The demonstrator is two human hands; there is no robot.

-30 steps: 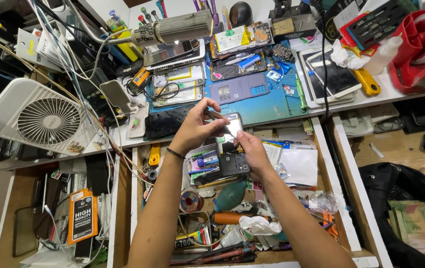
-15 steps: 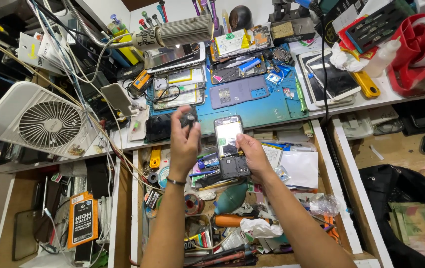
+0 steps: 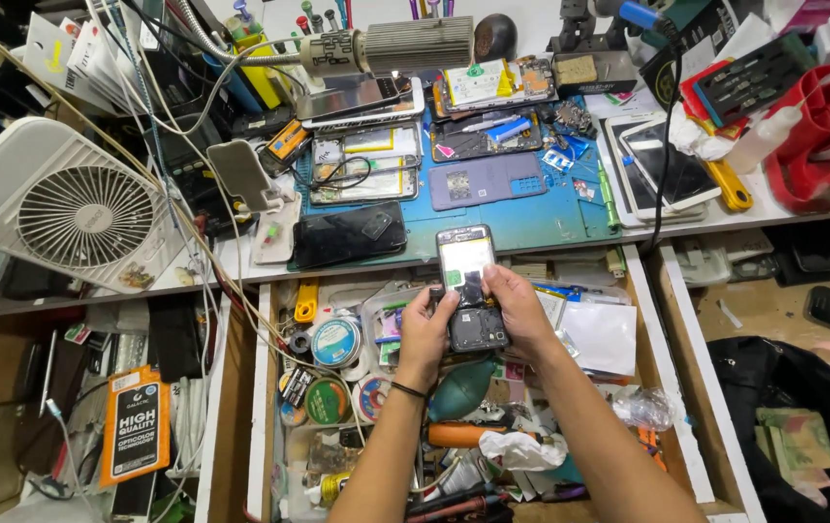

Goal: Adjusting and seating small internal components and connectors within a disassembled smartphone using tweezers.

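Cluttered repair bench: white fan (image 3: 80, 208) at left of frame, blue work mat (image 3: 531, 208) at top centre strewn with phone parts, a black phone (image 3: 349, 235) at its lower left edge. At frame centre an opened phone (image 3: 470, 288) is gripped from both sides, left hand (image 3: 426, 334) and right hand (image 3: 519, 315) clenched around its lower half, thumbs on top. Beneath them, an open drawer (image 3: 262, 387) holds tape rolls, a teal blower bulb (image 3: 461, 389), tools and papers.

Black phone (image 3: 470, 291), blue-green mat (image 3: 531, 208)
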